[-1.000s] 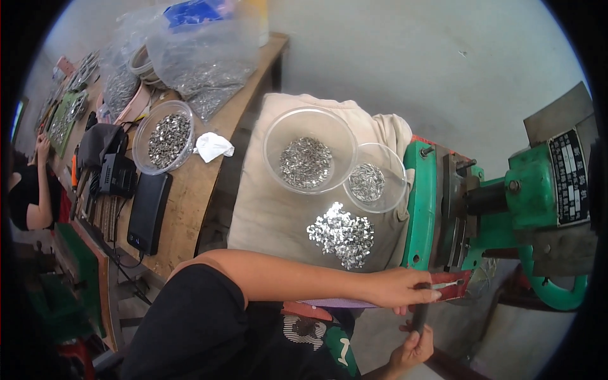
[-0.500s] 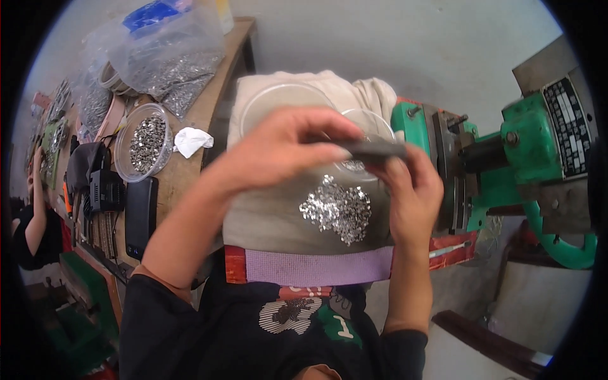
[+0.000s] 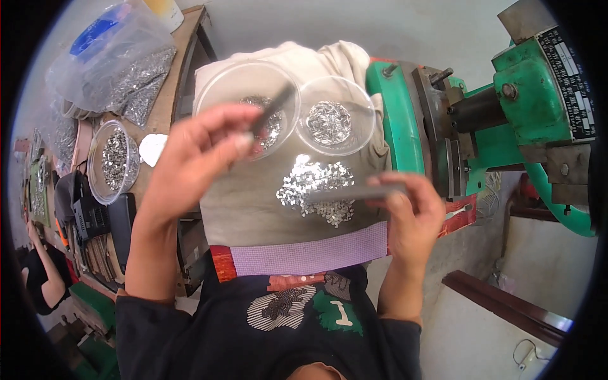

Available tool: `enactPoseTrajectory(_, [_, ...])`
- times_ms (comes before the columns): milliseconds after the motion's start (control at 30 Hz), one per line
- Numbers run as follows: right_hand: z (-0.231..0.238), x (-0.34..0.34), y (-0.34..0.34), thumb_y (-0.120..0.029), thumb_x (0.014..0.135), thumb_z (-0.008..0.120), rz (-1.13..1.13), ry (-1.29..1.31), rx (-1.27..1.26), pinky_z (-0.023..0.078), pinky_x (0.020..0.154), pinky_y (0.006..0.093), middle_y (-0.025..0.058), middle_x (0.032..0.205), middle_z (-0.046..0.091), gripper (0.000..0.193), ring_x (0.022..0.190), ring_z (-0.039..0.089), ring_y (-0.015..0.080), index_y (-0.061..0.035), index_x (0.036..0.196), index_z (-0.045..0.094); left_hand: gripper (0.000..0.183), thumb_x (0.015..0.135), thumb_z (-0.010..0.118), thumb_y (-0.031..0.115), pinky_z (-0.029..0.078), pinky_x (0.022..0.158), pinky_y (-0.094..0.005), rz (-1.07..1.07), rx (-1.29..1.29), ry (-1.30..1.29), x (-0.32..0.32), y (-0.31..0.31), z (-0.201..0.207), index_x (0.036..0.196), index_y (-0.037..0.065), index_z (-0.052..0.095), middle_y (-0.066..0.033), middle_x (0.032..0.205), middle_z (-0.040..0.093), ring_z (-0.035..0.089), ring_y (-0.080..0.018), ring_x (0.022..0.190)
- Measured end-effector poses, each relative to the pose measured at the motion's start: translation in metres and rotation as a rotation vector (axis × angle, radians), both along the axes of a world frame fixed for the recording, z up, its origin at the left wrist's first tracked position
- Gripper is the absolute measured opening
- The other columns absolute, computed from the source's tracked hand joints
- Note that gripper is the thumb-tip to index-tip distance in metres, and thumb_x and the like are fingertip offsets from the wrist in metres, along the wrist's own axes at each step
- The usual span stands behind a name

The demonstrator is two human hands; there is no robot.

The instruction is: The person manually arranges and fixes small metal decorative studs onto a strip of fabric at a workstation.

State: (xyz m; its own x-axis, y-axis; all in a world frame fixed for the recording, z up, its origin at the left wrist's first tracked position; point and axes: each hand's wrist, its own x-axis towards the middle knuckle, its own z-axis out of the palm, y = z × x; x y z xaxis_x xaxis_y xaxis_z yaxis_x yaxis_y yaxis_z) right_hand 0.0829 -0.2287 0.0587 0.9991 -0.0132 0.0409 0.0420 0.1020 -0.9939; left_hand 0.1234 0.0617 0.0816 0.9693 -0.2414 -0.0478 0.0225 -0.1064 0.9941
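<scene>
My left hand pinches a narrow dark grey bar between thumb and fingers, tilted up over a wide clear round tub with small metal pieces in it. In my right hand is another grey bar, held nearly level and pointing left above a pile of shiny small metal pieces on the cloth. Both bars are blurred, so their exact kind is unclear. A smaller clear tub stands beside the first, holding slim silvery pieces.
A beige-brown cloth covers the work surface, with a purple woven strip along its near edge. A green machine stands on the right. Left, a bench bears a tub of metal bits and plastic bags. Another person's arm shows far left.
My hands have moved apart; half a second ago they met around a dark bar above the tubs. Each now holds a separate bar, and my right hand is lower. The view has shifted slightly.
</scene>
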Motion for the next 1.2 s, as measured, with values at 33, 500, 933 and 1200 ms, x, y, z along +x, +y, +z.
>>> enactPoseTrajectory(33, [-0.011, -0.016, -0.01, -0.003, 0.093, 0.069, -0.037, 0.014, 0.1, 0.056, 0.075, 0.0245, 0.0113, 0.096, 0.071, 0.021, 0.089, 0.071, 0.0166, 0.0065, 0.111, 0.065, 0.033, 0.098, 0.057, 0.002, 0.054, 0.083, -0.0286, -0.067, -0.109, 0.168, -0.012, -0.003, 0.001, 0.13, -0.004, 0.059, -0.0096, 0.111, 0.069, 0.066, -0.0137, 0.094])
enactPoseTrajectory(500, [-0.067, -0.077, -0.06, -0.006, 0.088, 0.076, -0.498, 0.199, -0.827, 0.048, 0.062, 0.0235, 0.0049, 0.079, 0.068, 0.016, 0.065, 0.058, 0.0095, 0.0027, 0.1, 0.07, 0.022, 0.095, 0.064, 0.013, 0.053, 0.062, -0.0352, -0.368, 0.287, 0.28, -0.096, -0.052, -0.058, 0.11, -0.001, 0.059, -0.0139, 0.083, 0.069, 0.069, -0.028, 0.07])
enactPoseTrajectory(933, [-0.056, -0.031, 0.037, -0.013, 0.075, 0.082, 0.176, -0.447, -0.916, 0.047, 0.058, 0.0349, 0.0033, 0.079, 0.055, 0.017, 0.068, 0.059, 0.0223, -0.0096, 0.089, 0.072, 0.026, 0.084, 0.074, 0.011, 0.054, 0.066, -0.0437, -0.22, 0.523, -0.118, -0.099, -0.044, -0.055, 0.105, 0.003, 0.061, -0.0119, 0.105, 0.055, 0.064, -0.0343, 0.081])
enactPoseTrajectory(1200, [-0.055, -0.03, 0.045, -0.011, 0.076, 0.079, 0.131, -0.421, -1.06, 0.048, 0.063, 0.0376, 0.0049, 0.085, 0.057, 0.015, 0.075, 0.06, 0.0248, -0.0062, 0.086, 0.069, 0.018, 0.087, 0.071, 0.012, 0.052, 0.067, -0.0428, -0.075, 0.774, -0.334, -0.069, -0.06, -0.082, 0.1, 0.006, 0.059, -0.0101, 0.097, 0.055, 0.063, -0.0328, 0.079])
